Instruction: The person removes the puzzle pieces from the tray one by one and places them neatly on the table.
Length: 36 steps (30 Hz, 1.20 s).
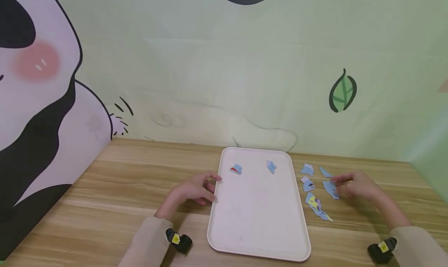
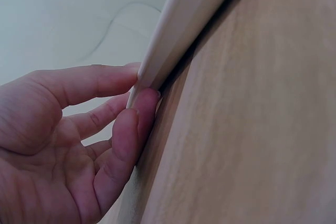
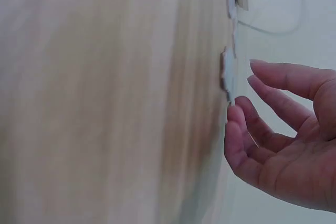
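My left hand (image 1: 197,187) is at the left rim of a white tray (image 1: 259,220), its thumb and fingertips against the outer edge with a gap between them. The left wrist view shows its fingers (image 2: 123,135) bent close to the tray's side wall. Two flat, irregular blue picture pieces lie inside the tray: one with a red stripe (image 1: 236,169), one plain-looking (image 1: 271,166). On the right, my right hand (image 1: 358,187) hovers low, fingertips overlapping the edge of a blue piece (image 1: 329,189). In the right wrist view its thumb and fingers stand apart beside that piece (image 3: 227,72).
Several more pieces lie right of the tray: a pale-topped one (image 1: 307,169), a narrow one (image 1: 324,172), one with a dark mark (image 1: 308,184), and a long yellow-and-purple one (image 1: 317,206). A wall with panda and leaf drawings (image 1: 343,92) stands behind the wooden table (image 1: 157,158).
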Each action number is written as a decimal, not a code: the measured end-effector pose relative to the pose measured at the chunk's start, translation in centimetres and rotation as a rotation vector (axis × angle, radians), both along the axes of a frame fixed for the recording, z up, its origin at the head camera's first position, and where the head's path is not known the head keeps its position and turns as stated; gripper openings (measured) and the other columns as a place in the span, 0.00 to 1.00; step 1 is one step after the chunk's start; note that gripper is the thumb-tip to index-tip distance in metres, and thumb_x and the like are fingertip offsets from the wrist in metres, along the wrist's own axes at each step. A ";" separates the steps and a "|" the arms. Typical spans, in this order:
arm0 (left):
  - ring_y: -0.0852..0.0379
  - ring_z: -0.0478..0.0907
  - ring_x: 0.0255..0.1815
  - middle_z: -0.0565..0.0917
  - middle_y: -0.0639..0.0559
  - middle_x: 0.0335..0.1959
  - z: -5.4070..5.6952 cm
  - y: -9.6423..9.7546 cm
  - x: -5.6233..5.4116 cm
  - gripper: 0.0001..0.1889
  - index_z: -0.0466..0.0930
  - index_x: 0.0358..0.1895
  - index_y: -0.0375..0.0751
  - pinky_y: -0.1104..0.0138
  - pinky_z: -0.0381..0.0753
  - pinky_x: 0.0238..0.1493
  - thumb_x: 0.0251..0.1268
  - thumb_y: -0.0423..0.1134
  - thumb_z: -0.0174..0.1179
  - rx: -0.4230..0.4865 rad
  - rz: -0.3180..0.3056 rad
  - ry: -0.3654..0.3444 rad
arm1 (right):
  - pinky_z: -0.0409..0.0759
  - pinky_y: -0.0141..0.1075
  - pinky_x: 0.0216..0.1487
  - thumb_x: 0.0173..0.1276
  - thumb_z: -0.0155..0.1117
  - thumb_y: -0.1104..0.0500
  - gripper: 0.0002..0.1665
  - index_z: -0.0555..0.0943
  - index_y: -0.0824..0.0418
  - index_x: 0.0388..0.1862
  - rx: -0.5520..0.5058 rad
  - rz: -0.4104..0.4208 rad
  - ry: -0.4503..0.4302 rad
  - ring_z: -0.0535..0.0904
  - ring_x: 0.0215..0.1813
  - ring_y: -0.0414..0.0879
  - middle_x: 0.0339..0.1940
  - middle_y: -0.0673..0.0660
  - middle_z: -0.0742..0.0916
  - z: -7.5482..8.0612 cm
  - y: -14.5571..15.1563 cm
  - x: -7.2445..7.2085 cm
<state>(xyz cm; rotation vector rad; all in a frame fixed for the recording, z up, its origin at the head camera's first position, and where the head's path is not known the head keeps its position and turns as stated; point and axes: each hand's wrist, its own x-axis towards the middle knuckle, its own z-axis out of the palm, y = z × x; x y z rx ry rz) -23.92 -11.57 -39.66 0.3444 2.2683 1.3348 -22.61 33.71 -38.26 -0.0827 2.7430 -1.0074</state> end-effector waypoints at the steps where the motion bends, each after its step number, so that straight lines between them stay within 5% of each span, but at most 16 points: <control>1: 0.56 0.74 0.27 0.73 0.45 0.33 0.0 0.0 0.0 0.29 0.68 0.56 0.39 0.66 0.79 0.25 0.47 0.27 0.66 0.001 0.000 0.000 | 0.76 0.36 0.32 0.54 0.63 0.62 0.26 0.74 0.75 0.51 0.005 0.000 0.012 0.75 0.36 0.45 0.46 0.70 0.80 0.2 -0.1 0.0; 11: 0.56 0.73 0.27 0.73 0.45 0.34 -0.1 -0.1 -0.2 0.29 0.67 0.57 0.39 0.67 0.79 0.25 0.48 0.27 0.66 0.009 -0.004 -0.007 | 0.77 0.40 0.42 0.59 0.63 0.56 0.31 0.70 0.71 0.58 -0.007 0.047 0.047 0.75 0.49 0.57 0.53 0.71 0.76 2.1 -2.7 -0.8; 23: 0.55 0.73 0.27 0.73 0.45 0.34 0.2 0.0 0.1 0.29 0.67 0.57 0.39 0.66 0.79 0.26 0.48 0.28 0.66 -0.006 0.003 -0.003 | 0.77 0.41 0.47 0.61 0.61 0.58 0.31 0.68 0.72 0.60 -0.192 0.120 0.042 0.75 0.48 0.52 0.53 0.70 0.75 3.5 -7.4 -2.2; 36: 0.55 0.74 0.27 0.73 0.45 0.34 0.1 0.0 0.0 0.29 0.68 0.57 0.39 0.65 0.80 0.26 0.48 0.28 0.66 -0.011 0.004 -0.003 | 0.75 0.34 0.42 0.58 0.61 0.62 0.28 0.70 0.72 0.58 -0.239 0.081 0.009 0.74 0.43 0.48 0.51 0.69 0.77 3.4 -11.9 -3.7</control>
